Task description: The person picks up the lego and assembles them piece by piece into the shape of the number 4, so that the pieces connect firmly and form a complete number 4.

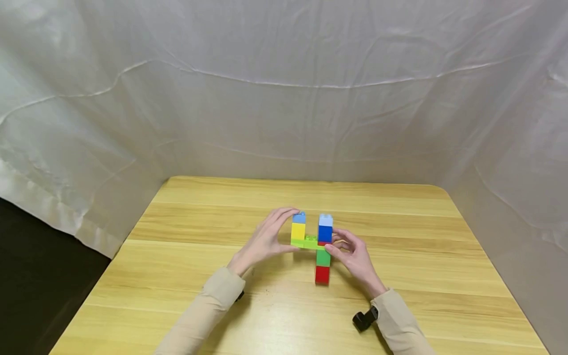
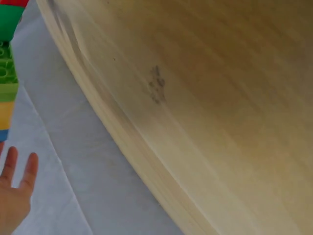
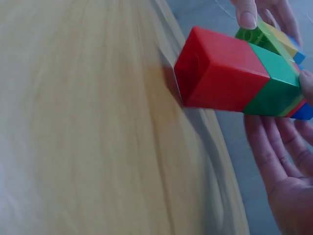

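Observation:
A toy building-block structure [image 1: 323, 257] is held between both hands over the wooden table. Its taller column has a red block [image 3: 225, 68] at the bottom, then green, a lime layer, thin red, dark blue and light blue. A lime bridge [image 1: 310, 242] joins it to a short yellow block [image 1: 298, 230] topped with blue. My left hand [image 1: 266, 241] pinches this short side, fingers at the top and thumb beneath. My right hand [image 1: 357, 256] grips the tall column around its middle, thumb on the near face. The end of the red block shows in the right wrist view, apparently off the table.
The wooden table [image 1: 177, 286] spreads around the hands, its far edge against a grey-white sheet [image 1: 284, 113] that hangs at the back and sides. A black wrist camera [image 1: 365, 319] is worn at the right cuff. Dark marks [image 2: 157, 84] dot the tabletop.

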A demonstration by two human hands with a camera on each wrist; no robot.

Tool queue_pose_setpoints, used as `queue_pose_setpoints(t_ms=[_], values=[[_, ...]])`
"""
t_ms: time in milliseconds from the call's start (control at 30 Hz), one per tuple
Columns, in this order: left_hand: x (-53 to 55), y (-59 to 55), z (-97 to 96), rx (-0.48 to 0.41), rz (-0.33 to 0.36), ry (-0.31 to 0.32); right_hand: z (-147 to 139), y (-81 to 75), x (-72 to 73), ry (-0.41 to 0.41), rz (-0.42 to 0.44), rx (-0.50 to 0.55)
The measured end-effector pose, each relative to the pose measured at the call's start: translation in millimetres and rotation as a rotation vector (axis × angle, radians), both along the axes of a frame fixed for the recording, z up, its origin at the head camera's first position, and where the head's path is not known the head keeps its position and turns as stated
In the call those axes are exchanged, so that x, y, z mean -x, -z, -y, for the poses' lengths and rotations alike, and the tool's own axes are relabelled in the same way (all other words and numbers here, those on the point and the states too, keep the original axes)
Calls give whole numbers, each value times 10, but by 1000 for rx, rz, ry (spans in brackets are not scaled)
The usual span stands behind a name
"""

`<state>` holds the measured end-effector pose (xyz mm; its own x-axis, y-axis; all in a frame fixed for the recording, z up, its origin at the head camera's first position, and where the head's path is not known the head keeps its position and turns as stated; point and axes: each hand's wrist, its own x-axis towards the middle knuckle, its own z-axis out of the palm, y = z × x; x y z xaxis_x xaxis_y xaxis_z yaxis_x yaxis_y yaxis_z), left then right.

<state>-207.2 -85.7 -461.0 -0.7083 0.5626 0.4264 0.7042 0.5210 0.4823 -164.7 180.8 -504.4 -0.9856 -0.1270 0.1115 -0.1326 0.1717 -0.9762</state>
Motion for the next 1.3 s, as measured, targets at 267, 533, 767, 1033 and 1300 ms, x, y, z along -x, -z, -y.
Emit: queue_pose_setpoints(t_ms=[267,533,767,1033,1300], values=[[46,42,-22,74,189,-75,-13,28,28,-4,37,-134],[157,84,-43,122,373,-68,-38,49,76,-12,-41,-272],[236,147,-53,122,495,-31,-47,62,103,-30,-3,-346],[271,163,-63,161,527,-30,-57,59,131,-55,0,-372],[276,169,-72,199,531,-20,-66,52,129,-54,11,-385]])
